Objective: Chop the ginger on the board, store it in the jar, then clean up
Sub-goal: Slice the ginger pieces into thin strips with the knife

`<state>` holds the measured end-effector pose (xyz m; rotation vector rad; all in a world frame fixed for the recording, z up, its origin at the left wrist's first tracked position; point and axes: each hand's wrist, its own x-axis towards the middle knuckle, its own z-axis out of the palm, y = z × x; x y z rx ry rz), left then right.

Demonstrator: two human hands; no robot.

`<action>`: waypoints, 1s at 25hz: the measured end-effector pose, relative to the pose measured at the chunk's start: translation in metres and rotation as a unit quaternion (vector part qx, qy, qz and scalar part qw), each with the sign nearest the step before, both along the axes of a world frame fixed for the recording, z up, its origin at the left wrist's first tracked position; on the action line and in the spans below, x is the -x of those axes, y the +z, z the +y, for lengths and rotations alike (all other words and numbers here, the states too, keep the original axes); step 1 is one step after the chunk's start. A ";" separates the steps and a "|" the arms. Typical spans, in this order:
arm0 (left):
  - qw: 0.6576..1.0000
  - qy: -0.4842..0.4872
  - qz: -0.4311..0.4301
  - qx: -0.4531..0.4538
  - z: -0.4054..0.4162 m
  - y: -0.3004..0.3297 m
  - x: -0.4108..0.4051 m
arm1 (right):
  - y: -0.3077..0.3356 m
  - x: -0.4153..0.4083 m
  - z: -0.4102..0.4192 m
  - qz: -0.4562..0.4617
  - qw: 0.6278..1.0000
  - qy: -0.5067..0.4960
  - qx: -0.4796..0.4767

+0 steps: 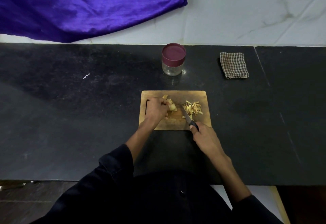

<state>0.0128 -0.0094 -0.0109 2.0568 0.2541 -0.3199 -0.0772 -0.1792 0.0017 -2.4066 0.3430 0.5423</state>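
Dark stone bench (70, 118) running wall to wall beneath pale marbled tiles, with a purple cloth (84, 6) draped across the upper left of the wall. Near the middle of the bench, a wooden cutting board (197, 96) lying flat, its handle slot at the left edge partly hidden. On the board's left half, a whole piece of ginger (172, 107), pinned down under the curled fingers of the left hand (157, 110). On the right half, a loose heap of chopped ginger strips (193, 108), apart from the uncut piece. Between the two, a knife (187, 116), blade angled up and left with its tip close to the uncut piece and its edge beside the strips. Black handle wrapped by the right hand (205, 136), fingers closed around it, forefinger laid along the top. Beyond the board, well apart from it, a clear glass jar (173, 68) standing upright with a maroon lid (174, 51) on, apparently empty. To the right of the jar, near the wall, a folded checked cloth (234, 65) lying flat. Dark sleeves pushed back from both forearms at the bottom of the view.
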 end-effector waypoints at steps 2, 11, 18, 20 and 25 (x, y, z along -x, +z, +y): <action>1.000 -0.009 -0.001 -0.016 -0.003 0.000 -0.001 | 0.000 0.000 0.000 0.004 1.000 -0.003 -0.006; 0.985 -0.075 -0.061 -0.142 -0.005 -0.014 -0.005 | 0.001 -0.001 -0.002 0.012 1.000 -0.006 0.006; 0.943 -0.235 -0.074 -0.225 -0.002 -0.009 -0.018 | 0.003 0.001 0.000 0.008 1.000 -0.004 -0.007; 0.934 -0.255 -0.074 -0.238 -0.004 -0.005 -0.021 | 0.003 0.001 0.000 0.010 1.000 -0.005 -0.011; 0.923 -0.288 -0.039 -0.251 -0.010 0.007 -0.027 | 0.003 0.002 -0.001 0.014 1.000 -0.011 -0.013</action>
